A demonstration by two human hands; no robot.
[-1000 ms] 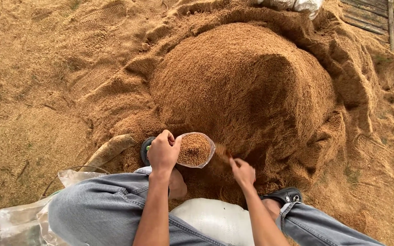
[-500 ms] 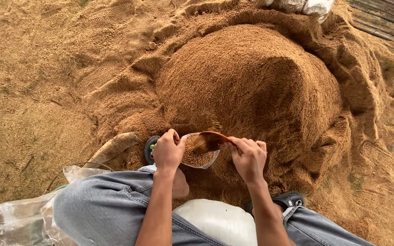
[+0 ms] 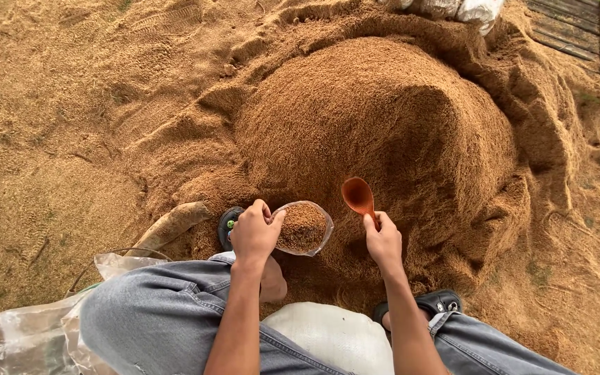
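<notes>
My left hand (image 3: 254, 235) grips the rim of a small clear plastic bag (image 3: 303, 228) that is open at the top and filled with brown sawdust. My right hand (image 3: 383, 241) holds an orange-brown plastic spoon (image 3: 358, 195) by its handle, the empty bowl raised just right of the bag. Both hands hover at the foot of a big mound of sawdust (image 3: 376, 132).
I crouch in blue jeans (image 3: 154, 323) and dark sandals (image 3: 229, 223). A white sack (image 3: 331, 337) lies between my knees. Crumpled clear plastic bags (image 3: 29, 337) lie at my left, beside a pale root or stick (image 3: 171, 223). Wooden planks (image 3: 567, 31) sit at the top right.
My right hand brought the spoon over the bag's mouth half a second ago, then drew it away to the right with its bowl empty. The left hand kept its hold on the bag.
</notes>
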